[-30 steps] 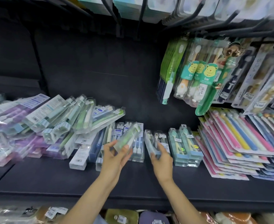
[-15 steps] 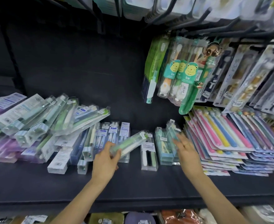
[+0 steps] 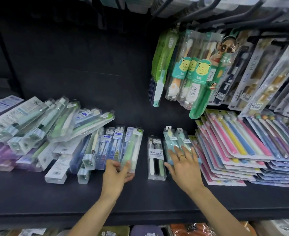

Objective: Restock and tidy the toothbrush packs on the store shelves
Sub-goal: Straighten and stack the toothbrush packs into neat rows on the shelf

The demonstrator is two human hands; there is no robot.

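Observation:
A clear pack with a green toothbrush (image 3: 133, 149) lies lengthwise on the row of blue-labelled packs (image 3: 109, 145) on the dark shelf (image 3: 140, 198). My left hand (image 3: 115, 176) pinches its near end between thumb and fingers. My right hand (image 3: 183, 162), fingers straight and spread, rests flat on two light-blue packs (image 3: 170, 140) standing side by side. Between my hands lies a "soft toothbrush" pack (image 3: 154, 159), untouched.
A loose heap of clear and purple packs (image 3: 34, 126) fills the shelf's left. Stacked cards of pink, yellow and blue brushes (image 3: 234, 150) lie at the right. Children's brush packs (image 3: 191, 70) hang from pegs above them. More goods (image 3: 145, 231) sit on the shelf below.
My left hand has carried the green pack from mid-air down onto the blue-labelled row. My right hand left the middle pack, went right and now lies flat on the light-blue packs.

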